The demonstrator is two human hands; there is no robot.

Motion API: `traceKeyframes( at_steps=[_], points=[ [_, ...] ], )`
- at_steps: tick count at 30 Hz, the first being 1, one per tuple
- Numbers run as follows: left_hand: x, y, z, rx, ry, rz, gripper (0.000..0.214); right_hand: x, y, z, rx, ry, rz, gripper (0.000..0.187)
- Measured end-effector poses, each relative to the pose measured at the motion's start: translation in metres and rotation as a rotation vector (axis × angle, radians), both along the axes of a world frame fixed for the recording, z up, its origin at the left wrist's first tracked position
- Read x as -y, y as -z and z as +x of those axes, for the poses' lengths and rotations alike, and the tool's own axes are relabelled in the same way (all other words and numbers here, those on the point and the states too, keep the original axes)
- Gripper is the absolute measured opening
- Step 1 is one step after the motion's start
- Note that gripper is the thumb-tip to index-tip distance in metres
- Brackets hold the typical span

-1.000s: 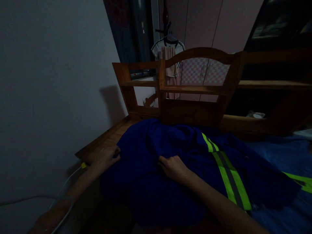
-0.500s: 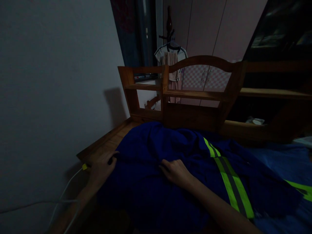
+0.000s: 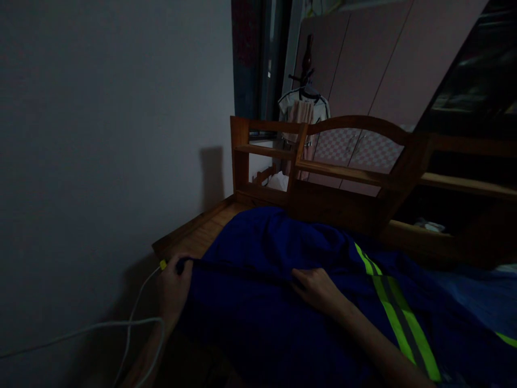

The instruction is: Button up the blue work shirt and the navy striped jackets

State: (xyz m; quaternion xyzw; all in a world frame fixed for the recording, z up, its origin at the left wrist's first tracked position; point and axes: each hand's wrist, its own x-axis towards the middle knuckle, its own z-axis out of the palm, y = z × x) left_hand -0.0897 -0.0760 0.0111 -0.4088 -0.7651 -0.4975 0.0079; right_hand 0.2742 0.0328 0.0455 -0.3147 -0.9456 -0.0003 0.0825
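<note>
A dark blue garment [image 3: 258,302] with yellow-green and grey reflective bands [image 3: 399,318] lies spread over the bed in front of me. My left hand [image 3: 177,277] is closed on the garment's left edge, near the wall. Further right, my right hand [image 3: 319,285] pinches the same cloth around its middle. Between the two hands the fabric runs in a taut, nearly straight fold. The lower part of the garment fades into shadow, so its outline there is hidden.
A wooden headboard with shelves [image 3: 343,172] stands behind the garment. At left are a pale wall [image 3: 121,134] and a white cable [image 3: 129,323] with a yellow tag by my left hand. Clothes on a stand [image 3: 302,110] and a pink wardrobe [image 3: 371,64] are beyond.
The view has swung left and tilted, so things sit further right. My left hand has closed on the garment's edge, and the cloth between my hands is drawn straighter.
</note>
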Motion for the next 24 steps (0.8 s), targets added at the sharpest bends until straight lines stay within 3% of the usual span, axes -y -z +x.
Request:
traceKeyframes(
  at_steps=[4, 7, 10, 14, 17, 20, 22, 24],
  points=[
    [0.012, -0.009, 0.001, 0.048, 0.001, 0.101, 0.019, 0.008, -0.016, 0.028, 0.060, 0.040, 0.029, 0.010],
    [0.016, -0.015, 0.002, 0.121, 0.026, 0.235, 0.018, 0.033, -0.028, 0.051, 0.070, 0.033, 0.070, 0.020],
    [0.003, -0.022, 0.000, 0.233, 0.182, 0.262, 0.018, 0.068, -0.031, 0.067, 0.076, 0.012, 0.095, 0.032],
    [-0.033, -0.036, 0.002, 0.361, 0.480, 0.069, 0.022, 0.091, -0.020, 0.073, 0.046, 0.135, 0.075, 0.054],
    [-0.051, -0.044, 0.012, 0.385, 0.531, 0.039, 0.029, 0.072, -0.013, 0.070, -0.023, 0.260, 0.063, 0.073],
    [-0.053, -0.049, 0.023, 0.381, 0.532, 0.064, 0.035, 0.034, -0.012, 0.061, -0.037, 0.354, 0.011, 0.085],
    [-0.047, -0.053, 0.027, 0.383, 0.543, 0.053, 0.037, 0.010, -0.013, 0.052, 0.060, 0.390, 0.007, 0.081],
    [-0.038, -0.056, 0.026, 0.394, 0.548, 0.041, 0.037, -0.005, -0.014, 0.043, 0.168, 0.373, 0.009, 0.064]
  ],
)
